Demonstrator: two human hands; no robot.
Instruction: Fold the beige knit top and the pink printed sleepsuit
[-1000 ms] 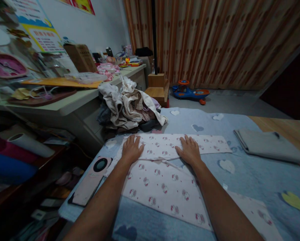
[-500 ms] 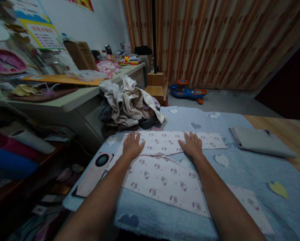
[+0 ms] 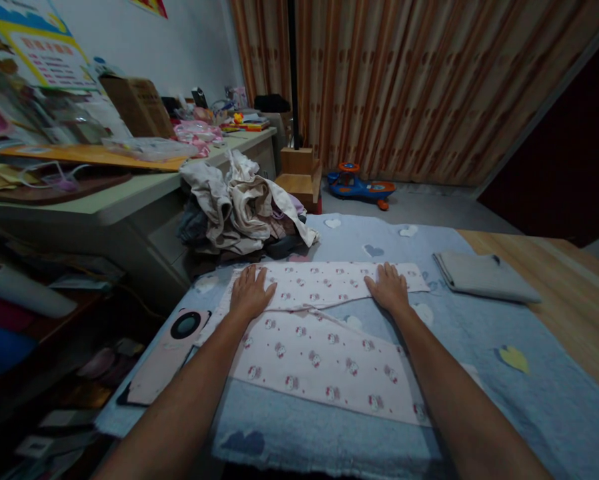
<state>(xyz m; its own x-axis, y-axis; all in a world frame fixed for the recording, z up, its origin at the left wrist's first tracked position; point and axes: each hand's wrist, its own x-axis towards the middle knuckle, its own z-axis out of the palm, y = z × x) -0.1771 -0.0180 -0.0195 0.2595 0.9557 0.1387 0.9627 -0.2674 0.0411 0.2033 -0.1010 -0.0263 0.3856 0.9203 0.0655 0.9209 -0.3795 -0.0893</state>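
A pair of pale pink pants (image 3: 313, 360) with a small cartoon-cat print lies spread on the bed, its two legs fanned apart. My left hand (image 3: 252, 293) rests flat on the upper part at the left, fingers spread. Farther right, my right hand (image 3: 388, 288) lies palm down on the far leg, near its hem, with the fingers extended. Neither hand grasps the cloth. The near leg's end is partly hidden under my right forearm.
A blue heart-patterned cover (image 3: 359, 233) lies beneath the pants. Left of them is a pink phone-like device (image 3: 167, 360) with a round black part. Behind sits a heap of crumpled clothes (image 3: 244, 207); a folded grey garment (image 3: 484, 277) lies right. A cluttered desk (image 3: 124, 200) borders the left.
My right hand has slid right along the far leg toward its hem. The left hand stays at about the same place on the cloth. The view has turned slightly right.
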